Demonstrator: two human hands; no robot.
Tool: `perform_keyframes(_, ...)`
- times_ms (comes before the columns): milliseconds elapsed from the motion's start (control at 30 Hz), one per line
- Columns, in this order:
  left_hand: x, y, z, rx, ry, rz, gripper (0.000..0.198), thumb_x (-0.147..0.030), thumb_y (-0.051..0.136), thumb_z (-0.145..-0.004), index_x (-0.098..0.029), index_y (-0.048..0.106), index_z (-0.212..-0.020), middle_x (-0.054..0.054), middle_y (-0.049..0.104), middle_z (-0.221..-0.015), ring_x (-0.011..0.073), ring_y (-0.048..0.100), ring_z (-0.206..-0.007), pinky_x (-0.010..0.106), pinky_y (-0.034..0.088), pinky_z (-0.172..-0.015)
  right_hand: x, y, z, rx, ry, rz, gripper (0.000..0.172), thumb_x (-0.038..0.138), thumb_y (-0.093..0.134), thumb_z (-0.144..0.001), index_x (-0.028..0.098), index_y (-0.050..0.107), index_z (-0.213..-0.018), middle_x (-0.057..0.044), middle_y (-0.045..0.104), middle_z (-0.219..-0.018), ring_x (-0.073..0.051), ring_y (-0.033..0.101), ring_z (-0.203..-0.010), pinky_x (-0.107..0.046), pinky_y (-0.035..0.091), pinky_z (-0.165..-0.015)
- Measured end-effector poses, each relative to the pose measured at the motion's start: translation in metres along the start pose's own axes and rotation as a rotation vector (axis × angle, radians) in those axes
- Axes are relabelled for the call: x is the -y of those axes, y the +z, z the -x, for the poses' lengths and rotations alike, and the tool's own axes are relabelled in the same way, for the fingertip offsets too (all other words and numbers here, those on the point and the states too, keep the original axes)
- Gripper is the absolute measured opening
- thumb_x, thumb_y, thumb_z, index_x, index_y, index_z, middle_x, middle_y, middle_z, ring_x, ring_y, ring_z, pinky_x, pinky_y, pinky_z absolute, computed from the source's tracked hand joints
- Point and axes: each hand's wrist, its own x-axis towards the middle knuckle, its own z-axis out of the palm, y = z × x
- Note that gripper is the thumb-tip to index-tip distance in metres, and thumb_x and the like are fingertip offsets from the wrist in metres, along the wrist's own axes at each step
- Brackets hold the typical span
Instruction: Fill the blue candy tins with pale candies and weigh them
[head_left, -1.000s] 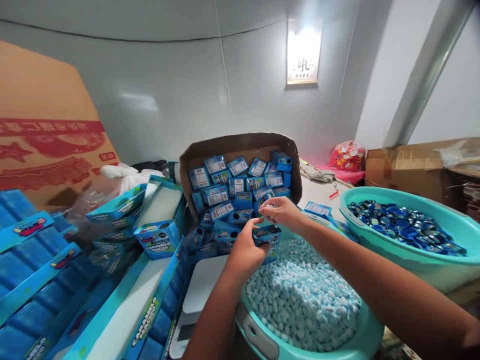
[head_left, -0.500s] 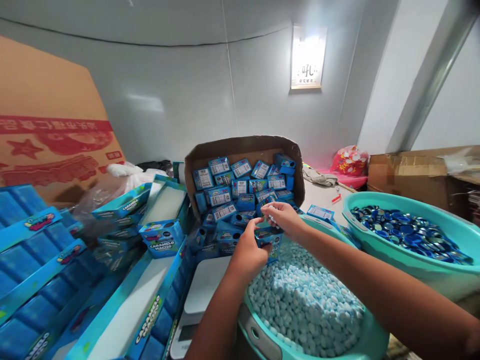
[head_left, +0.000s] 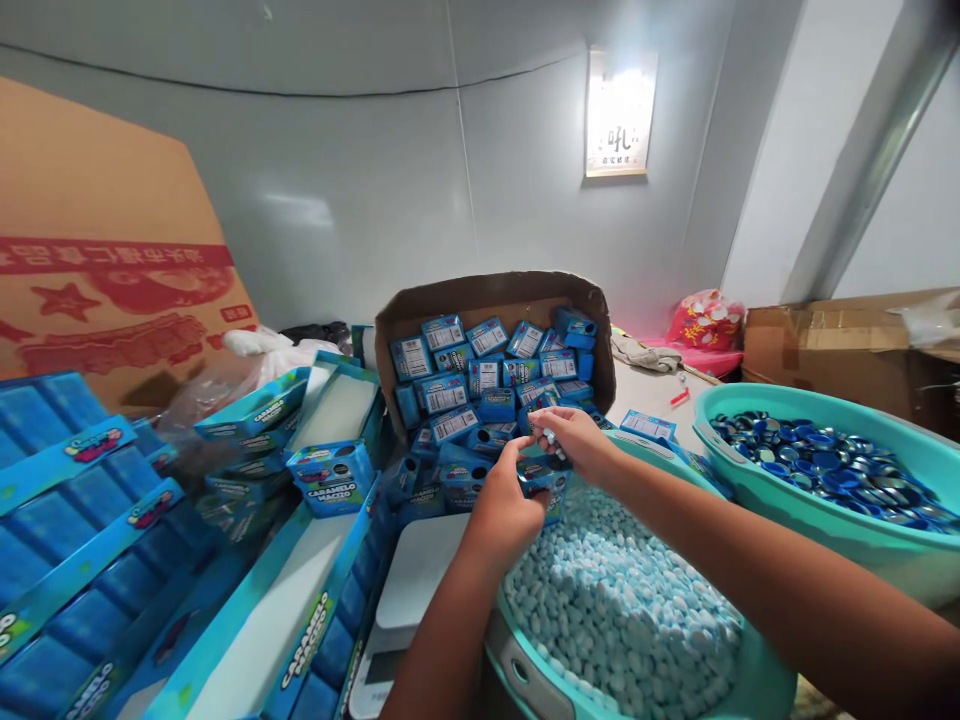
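My left hand (head_left: 504, 508) is closed around a small blue candy box (head_left: 556, 492), held above the far edge of a teal tub (head_left: 761, 690). Pale blue and white candies (head_left: 637, 600) fill much of that tub. Right over the box, the curled fingers of my right hand (head_left: 576, 440) hold a few of the same candies (head_left: 551, 440). The box's opening is mostly hidden by my fingers. Just beyond my hands, a tipped brown carton (head_left: 495, 292) is full of similar blue boxes (head_left: 484, 375).
A white scale (head_left: 420, 570) lies left of the tub. Farther left are display trays (head_left: 300, 640) and stacked blue boxes (head_left: 56, 520), with a large printed carton (head_left: 112, 200) behind. At right, another teal basin (head_left: 825, 400) holds shiny blue lids (head_left: 814, 460).
The view has shifted slightly, so everything sits a little farther right. My right hand's fingers have moved slightly over the box, and the candies remain in them.
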Motion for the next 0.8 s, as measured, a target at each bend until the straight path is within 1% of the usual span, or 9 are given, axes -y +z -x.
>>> perform_keyframes(200,-0.0025,-0.0008,0.0003,-0.006,0.002,-0.025,0.064,-0.011,0.066,-0.068,-0.025,0.049,-0.129,0.007,0.063,-0.118,0.0237,0.062,-0.104,0.034,0.045,-0.092,0.0010,0.0009,0.0003,-0.017,0.028,-0.010,0.027,0.037,0.073,-0.068,0.015,0.059,-0.064,0.001,0.055,-0.057,-0.006,0.044,-0.048,-0.020,0.031,-0.046)
perform_keyframes(333,-0.0041,-0.0013,0.0011,-0.007,0.005,-0.027,0.062,-0.011,0.065,-0.070,-0.026,0.050,-0.128,0.007,0.063,-0.117,0.0227,0.063,-0.102,0.034,0.046,-0.091,0.0033,0.0022,0.0027,-0.022,0.026,-0.004,0.025,0.035,0.073,-0.068,0.014,0.059,-0.064,0.001,0.055,-0.057,-0.007,0.044,-0.048,-0.020,0.030,-0.044)
perform_keyframes(500,-0.0034,-0.0006,0.0008,-0.015,0.018,-0.032,0.061,-0.010,0.065,-0.070,-0.024,0.050,-0.127,0.008,0.062,-0.117,0.0219,0.062,-0.102,0.033,0.046,-0.092,0.0043,0.0030,0.0030,-0.012,0.011,-0.052,0.023,0.032,0.073,-0.068,0.014,0.059,-0.066,0.001,0.055,-0.061,-0.006,0.045,-0.049,-0.019,0.032,-0.045)
perform_keyframes(633,-0.0032,-0.0003,0.0006,-0.027,-0.007,-0.054,0.062,-0.010,0.065,-0.069,-0.024,0.051,-0.128,0.009,0.059,-0.121,0.0228,0.061,-0.105,0.034,0.045,-0.093,0.0063,0.0046,0.0037,-0.020,0.035,-0.076,0.019,0.028,0.072,-0.069,0.013,0.060,-0.068,0.000,0.056,-0.061,-0.006,0.045,-0.049,-0.019,0.033,-0.044)
perform_keyframes(800,-0.0040,-0.0004,0.0010,-0.030,-0.011,-0.049,0.063,-0.009,0.065,-0.068,-0.023,0.051,-0.128,0.009,0.058,-0.120,0.0223,0.061,-0.104,0.033,0.046,-0.092,0.0091,0.0059,0.0061,-0.023,0.025,-0.091,0.018,0.027,0.071,-0.069,0.014,0.059,-0.065,0.000,0.055,-0.059,-0.007,0.045,-0.048,-0.019,0.033,-0.043)
